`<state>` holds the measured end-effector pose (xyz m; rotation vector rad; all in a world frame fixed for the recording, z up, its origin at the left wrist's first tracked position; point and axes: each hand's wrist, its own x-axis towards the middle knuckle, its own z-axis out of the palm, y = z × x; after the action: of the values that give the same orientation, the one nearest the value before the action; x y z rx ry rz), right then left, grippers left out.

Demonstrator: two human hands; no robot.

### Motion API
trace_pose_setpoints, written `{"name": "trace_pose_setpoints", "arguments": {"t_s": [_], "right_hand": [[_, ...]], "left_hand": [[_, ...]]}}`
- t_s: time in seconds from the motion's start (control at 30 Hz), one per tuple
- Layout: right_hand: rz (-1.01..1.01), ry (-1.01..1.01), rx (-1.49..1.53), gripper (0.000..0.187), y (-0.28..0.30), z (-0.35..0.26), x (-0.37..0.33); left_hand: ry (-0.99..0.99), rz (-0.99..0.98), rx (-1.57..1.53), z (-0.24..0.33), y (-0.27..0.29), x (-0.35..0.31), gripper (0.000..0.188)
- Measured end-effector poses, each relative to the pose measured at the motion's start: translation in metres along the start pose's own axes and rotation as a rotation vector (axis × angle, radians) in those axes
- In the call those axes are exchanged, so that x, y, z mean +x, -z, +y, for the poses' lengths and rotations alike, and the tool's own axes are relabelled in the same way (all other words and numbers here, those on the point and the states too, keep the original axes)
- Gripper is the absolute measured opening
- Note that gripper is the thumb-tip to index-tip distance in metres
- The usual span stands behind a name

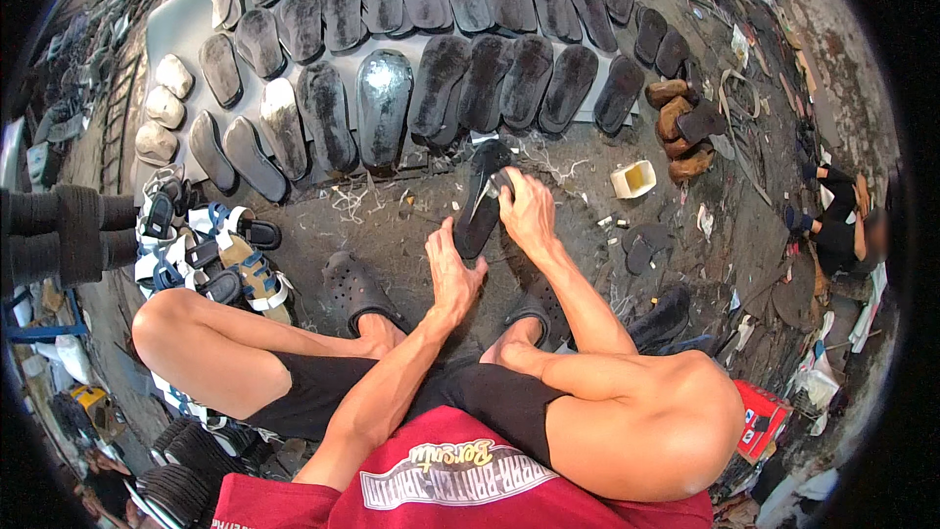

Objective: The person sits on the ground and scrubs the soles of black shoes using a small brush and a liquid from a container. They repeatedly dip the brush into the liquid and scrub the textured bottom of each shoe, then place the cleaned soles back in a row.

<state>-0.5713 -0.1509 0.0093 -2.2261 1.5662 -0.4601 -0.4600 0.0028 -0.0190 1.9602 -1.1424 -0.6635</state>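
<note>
Centre of frame: left hand (452,279) steadying the lower end of a black sandal sole (482,201); right hand (527,211) gripping a thin blade (487,198) against it. Above, rows of dark soles (431,49) on a grey sheet (176,29); small white cup (633,178) at right.

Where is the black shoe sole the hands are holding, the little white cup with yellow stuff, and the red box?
black shoe sole (477,218), head view, its lower half.
little white cup (633,179), head view, its side wall.
red box (763,418), head view, its top face.
</note>
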Motion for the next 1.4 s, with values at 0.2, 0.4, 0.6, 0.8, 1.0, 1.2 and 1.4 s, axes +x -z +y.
{"name": "trace_pose_setpoints", "arguments": {"t_s": [0.2,0.4,0.6,0.8,1.0,1.2,1.4], "right_hand": [[-0.21,0.419,0.041,0.03,-0.001,-0.011,0.009],[-0.043,0.246,-0.05,0.03,0.013,0.017,0.049],[-0.028,0.349,-0.056,0.032,-0.009,0.001,-0.004],[-0.087,0.469,-0.031,0.032,-0.015,-0.029,-0.095],[0.016,-0.183,0.567,0.026,0.076,-0.042,-0.055],[0.167,-0.436,1.176,0.034,0.114,0.031,-0.022],[0.156,-0.577,1.247,0.041,0.096,0.034,-0.033]], "left_hand": [[-0.002,-0.006,-0.025,-0.007,-0.002,-0.009,0.093],[-0.048,-0.009,-0.042,-0.004,-0.01,0.006,0.088],[-0.034,0.165,-0.071,-0.01,-0.011,0.0,0.065],[0.286,0.575,-0.313,-0.032,0.006,0.038,0.048],[0.336,0.525,-0.362,-0.026,0.01,0.04,0.05],[-0.058,0.023,0.011,0.003,-0.008,0.0,0.088],[-0.047,0.003,0.055,-0.007,-0.016,0.004,0.105]]}}
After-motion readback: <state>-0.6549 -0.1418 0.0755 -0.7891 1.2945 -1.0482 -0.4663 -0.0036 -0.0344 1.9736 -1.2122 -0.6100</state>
